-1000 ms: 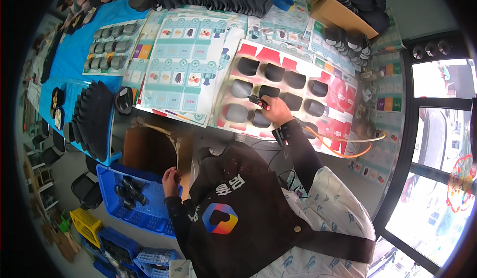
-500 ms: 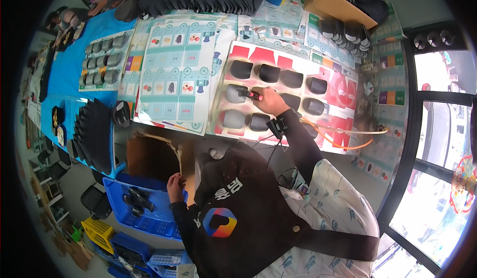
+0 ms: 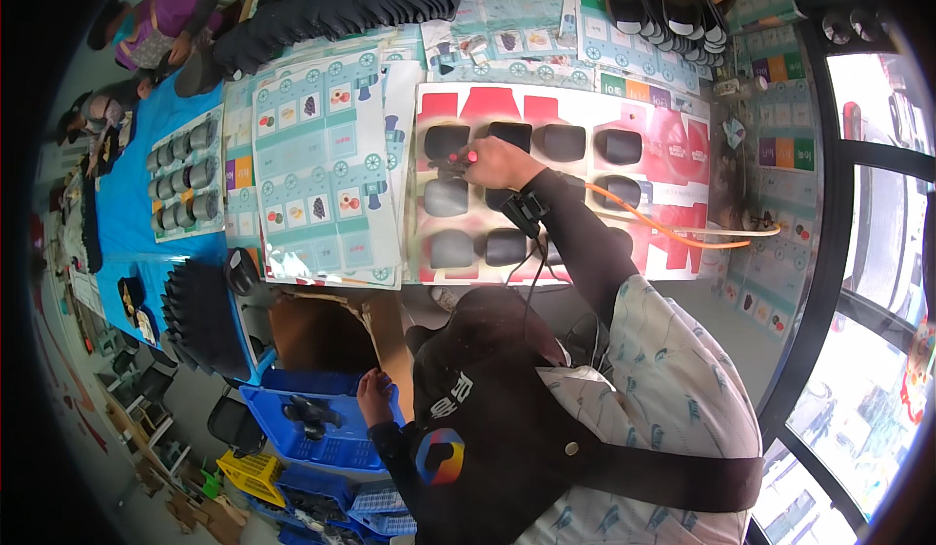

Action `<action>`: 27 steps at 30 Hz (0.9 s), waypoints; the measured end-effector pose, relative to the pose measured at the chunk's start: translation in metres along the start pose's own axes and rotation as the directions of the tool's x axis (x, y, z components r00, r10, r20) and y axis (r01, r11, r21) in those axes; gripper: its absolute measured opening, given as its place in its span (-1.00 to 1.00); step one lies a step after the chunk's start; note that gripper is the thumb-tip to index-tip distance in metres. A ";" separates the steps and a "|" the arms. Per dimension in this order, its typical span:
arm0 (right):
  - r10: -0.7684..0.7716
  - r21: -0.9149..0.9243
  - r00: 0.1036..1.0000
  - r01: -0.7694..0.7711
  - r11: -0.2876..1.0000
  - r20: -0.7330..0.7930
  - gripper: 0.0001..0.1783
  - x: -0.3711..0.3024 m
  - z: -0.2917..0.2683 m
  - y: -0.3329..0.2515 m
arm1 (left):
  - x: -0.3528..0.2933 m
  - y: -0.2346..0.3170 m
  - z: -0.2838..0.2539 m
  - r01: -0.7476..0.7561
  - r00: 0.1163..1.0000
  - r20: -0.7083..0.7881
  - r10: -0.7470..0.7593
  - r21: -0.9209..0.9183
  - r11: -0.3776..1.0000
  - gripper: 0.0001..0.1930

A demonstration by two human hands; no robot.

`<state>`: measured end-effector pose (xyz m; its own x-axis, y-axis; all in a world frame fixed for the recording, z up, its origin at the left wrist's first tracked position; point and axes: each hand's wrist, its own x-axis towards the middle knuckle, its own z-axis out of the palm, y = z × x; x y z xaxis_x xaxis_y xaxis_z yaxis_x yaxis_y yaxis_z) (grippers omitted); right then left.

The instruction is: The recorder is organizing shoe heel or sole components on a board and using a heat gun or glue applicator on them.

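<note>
My right hand [image 3: 502,163] is closed around a small dark tool with pink-red ends, which looks like a spray gun [image 3: 460,159]. It is over the upper left of a red-and-white printed sheet, by a dark rounded piece [image 3: 448,141]. Similar pieces lie in three rows, ringed by greyish haze; the left ones in the lower rows, such as this grey piece [image 3: 447,196], look paler. Low at my left side, my left hand [image 3: 374,397] hangs with fingers loosely curled, nothing visible in it, beside a cardboard box [image 3: 393,335] and a blue crate [image 3: 341,455].
An orange hose [image 3: 624,204] crosses the sheet's right side. Stacked printed sheets [image 3: 312,170] lie to the left, black curved pieces [image 3: 341,23] along the back. A blue-covered table [image 3: 146,194] stands far left, with people [image 3: 166,28] beyond. Windows line the right.
My right hand with the spray gun has moved from the middle row's left piece up to the top row's left piece. The whole view has shifted, and my left hand appears slightly lower.
</note>
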<state>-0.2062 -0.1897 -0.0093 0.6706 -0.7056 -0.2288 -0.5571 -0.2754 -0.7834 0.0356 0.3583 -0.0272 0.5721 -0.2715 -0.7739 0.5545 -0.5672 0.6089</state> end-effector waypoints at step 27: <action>0.259 0.034 0.962 -0.263 0.964 0.082 -0.70 -0.022 -0.014 0.031 | -0.007 0.004 0.016 -0.027 0.998 0.056 0.028 -0.026 0.999 -0.76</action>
<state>-0.2448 -0.1924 -0.0203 0.5410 -0.6971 -0.4705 -0.6965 -0.0578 -0.7152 0.0242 0.3456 -0.0222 0.5525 -0.3306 -0.7651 0.5546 -0.5395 0.6336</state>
